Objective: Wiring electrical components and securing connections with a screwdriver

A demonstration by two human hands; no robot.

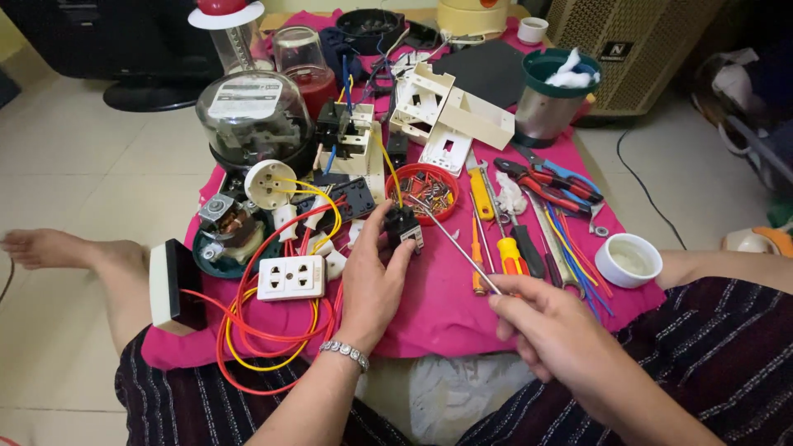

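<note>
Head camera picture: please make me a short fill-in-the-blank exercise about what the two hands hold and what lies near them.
1. The left hand holds a small ____ electrical part.
2. The right hand holds a long thin screwdriver whose tip points at that ____.
3. The things lie on a ____ cloth.
4. The red bowl holds small ____.

Missing words: black; part; pink; screws

Pale tiled floor (91, 157), beige slatted cabinet (636, 41) behind, dark round stand base (149, 92), soft daylight
</note>
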